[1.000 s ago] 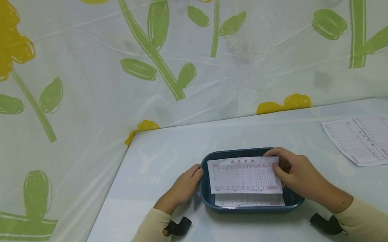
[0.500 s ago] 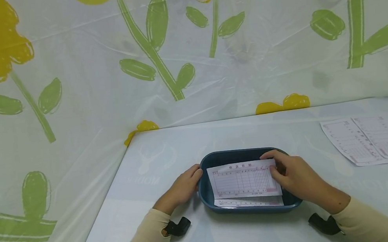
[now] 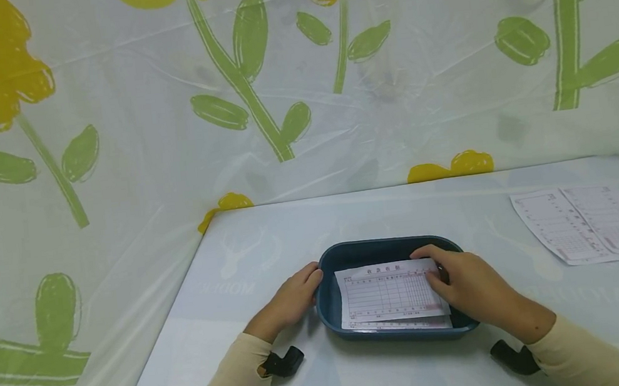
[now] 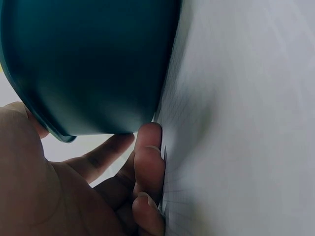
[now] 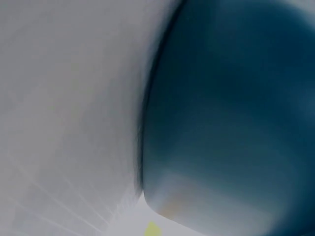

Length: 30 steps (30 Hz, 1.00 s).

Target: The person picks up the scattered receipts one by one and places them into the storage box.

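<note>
The upper slip (image 3: pixel 382 295), printed with a grid, is at lower centre of the head view, within the outline of the tray (image 3: pixel 381 337). Its long axis runs left to right across the frame, roughly parallel to the tray's long axis. It overlaps the lower slip (image 3: pixel 394 324), which shows as a narrow strip along the near edge. I cannot tell whether the upper slip rests fully on it.

My right hand (image 3: pixel 468 280) is the nearer: it pinches the upper slip at its right end, thumb on the printed face, index finger at the upper right corner. The slip therefore extends leftward from this grip, lengthwise. The right wrist view does not show these fingers.

My left hand (image 3: pixel 289 302) is apart from the slip. It holds the tray's left end, thumb at the rim, fingers against the outer wall.

Two more slips (image 3: pixel 565 226) lie on the desk (image 3: pixel 269 241) at right of frame, well apart from the tray. A flower-printed sheet (image 3: pixel 146 97) hangs behind.
</note>
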Available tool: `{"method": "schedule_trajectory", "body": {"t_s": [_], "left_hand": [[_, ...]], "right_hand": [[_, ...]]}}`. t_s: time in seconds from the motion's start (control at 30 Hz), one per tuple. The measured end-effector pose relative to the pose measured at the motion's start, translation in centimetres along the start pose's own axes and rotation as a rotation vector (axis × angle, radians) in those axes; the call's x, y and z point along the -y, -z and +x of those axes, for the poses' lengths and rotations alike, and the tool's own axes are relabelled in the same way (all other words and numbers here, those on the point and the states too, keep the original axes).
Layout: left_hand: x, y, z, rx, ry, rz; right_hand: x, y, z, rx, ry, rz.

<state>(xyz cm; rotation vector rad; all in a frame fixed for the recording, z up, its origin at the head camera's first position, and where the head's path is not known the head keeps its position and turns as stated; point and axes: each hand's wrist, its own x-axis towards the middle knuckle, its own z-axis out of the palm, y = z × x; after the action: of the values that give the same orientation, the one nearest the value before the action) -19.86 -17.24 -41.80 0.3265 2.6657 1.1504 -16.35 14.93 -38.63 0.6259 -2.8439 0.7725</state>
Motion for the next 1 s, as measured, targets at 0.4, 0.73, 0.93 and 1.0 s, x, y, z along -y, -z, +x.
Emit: {"method": "schedule_trajectory", "body": {"t_s": [0.4, 0.73, 0.93, 1.0], "left_hand": [[0.1, -0.1, -0.2, 0.002, 0.014, -0.011], [-0.2, 0.1, -0.4, 0.009, 0.013, -0.014], [-0.3, 0.1, -0.3, 0.017, 0.012, -0.016], [-0.3, 0.1, -0.3, 0.018, 0.011, -0.013]], "right_hand": [[0.6, -0.6, 0.6, 0.092, -0.056, -0.100], [0.5, -1.1, 1.2, 0.110, 0.006, -0.237], [0.1, -1.0, 1.5, 0.109, 0.048, -0.272], [0.1, -1.0, 1.6, 0.119, 0.057, -0.285]]}}
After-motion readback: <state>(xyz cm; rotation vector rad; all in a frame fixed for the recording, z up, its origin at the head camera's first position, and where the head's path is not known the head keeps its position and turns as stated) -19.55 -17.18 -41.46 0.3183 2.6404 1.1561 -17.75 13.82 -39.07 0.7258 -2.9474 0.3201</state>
